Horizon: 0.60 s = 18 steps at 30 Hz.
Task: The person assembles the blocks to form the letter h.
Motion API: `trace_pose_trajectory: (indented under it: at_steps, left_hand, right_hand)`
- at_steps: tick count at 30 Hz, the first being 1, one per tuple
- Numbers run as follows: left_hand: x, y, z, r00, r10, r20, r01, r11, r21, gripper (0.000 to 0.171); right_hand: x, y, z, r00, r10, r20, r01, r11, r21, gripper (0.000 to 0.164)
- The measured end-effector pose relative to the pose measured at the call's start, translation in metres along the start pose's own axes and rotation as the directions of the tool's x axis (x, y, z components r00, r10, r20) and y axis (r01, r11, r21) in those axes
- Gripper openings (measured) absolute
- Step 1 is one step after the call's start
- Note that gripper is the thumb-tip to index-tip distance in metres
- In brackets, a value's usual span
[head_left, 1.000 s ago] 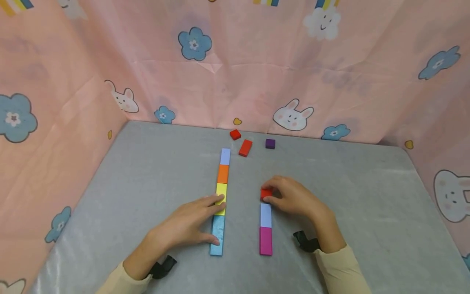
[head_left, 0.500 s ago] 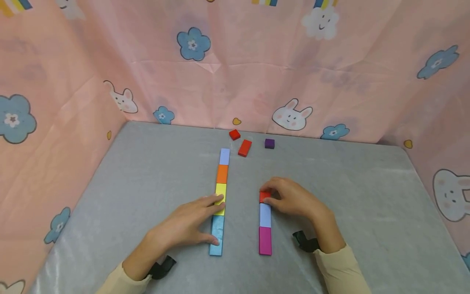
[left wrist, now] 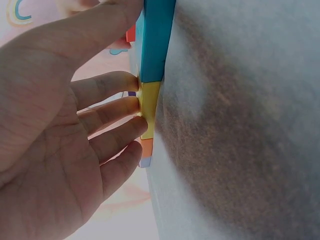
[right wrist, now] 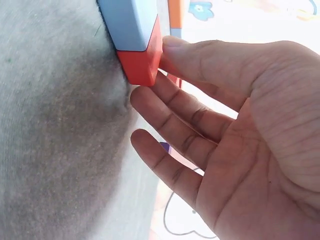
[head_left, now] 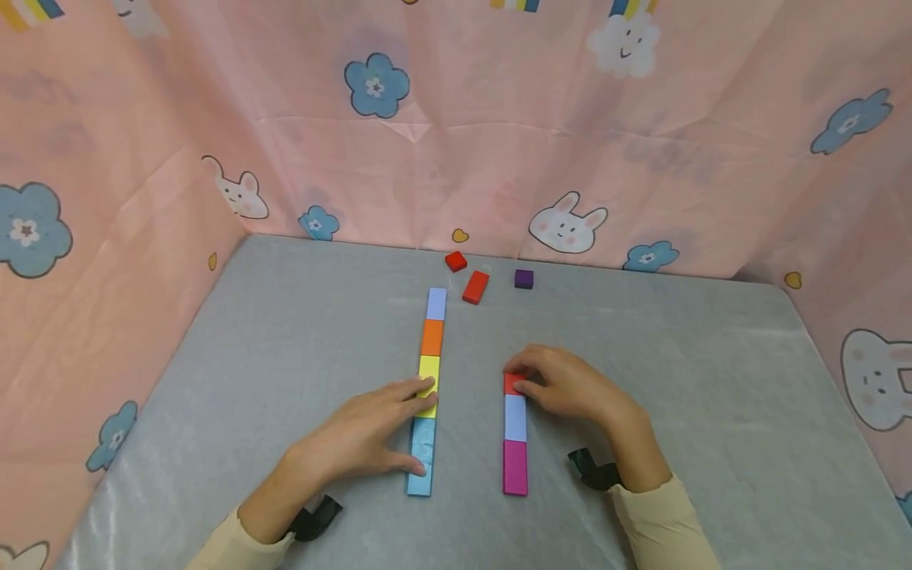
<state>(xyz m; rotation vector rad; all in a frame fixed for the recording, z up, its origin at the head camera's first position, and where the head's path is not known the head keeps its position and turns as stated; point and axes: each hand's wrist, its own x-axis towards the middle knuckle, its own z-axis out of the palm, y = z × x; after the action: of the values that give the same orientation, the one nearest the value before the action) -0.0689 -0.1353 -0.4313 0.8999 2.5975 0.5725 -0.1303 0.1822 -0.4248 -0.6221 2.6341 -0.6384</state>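
Two straight rows of flat coloured blocks lie on the grey cloth. My left hand [head_left: 363, 431] rests on the left row, its thumb on the blue block [head_left: 423, 439] and fingertips on the yellow block [head_left: 430, 366]. Beyond these lie an orange block [head_left: 431, 338] and a lavender block [head_left: 437, 304]. At the right row's far end, my right hand [head_left: 570, 384] pinches a small red block [right wrist: 137, 67] between thumb and fingers. It sits flush against a second lavender block [head_left: 515, 417], which adjoins a magenta block [head_left: 515, 467] nearer me.
Toward the back lie a small red piece [head_left: 456, 261], a longer red block [head_left: 476, 287] and a purple block [head_left: 523, 279]. Behind the grey table cloth [head_left: 321, 317] hangs a pink printed curtain [head_left: 463, 158], which also runs along both sides.
My right hand has brought the red block toward me, closing the small gap to the lavender block. The left hand has stayed in place on its row.
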Motion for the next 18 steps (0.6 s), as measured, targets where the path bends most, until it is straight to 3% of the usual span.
trace_pose_trajectory:
  at_steps: [11,18]
  left_hand:
    - [0.000,0.000,0.001,1.000,-0.016,0.018,0.016,1.000,-0.025,0.094]
    - [0.000,0.001,0.002,1.000,-0.001,0.007,0.001,1.000,-0.011,0.093]
  right_hand:
    - [-0.002,-0.009,-0.003,0.999,-0.009,-0.041,0.008,1.000,-0.022,0.032]
    - [-0.010,-0.015,0.005,0.985,-0.073,-0.154,0.059,0.994,-0.090,0.037]
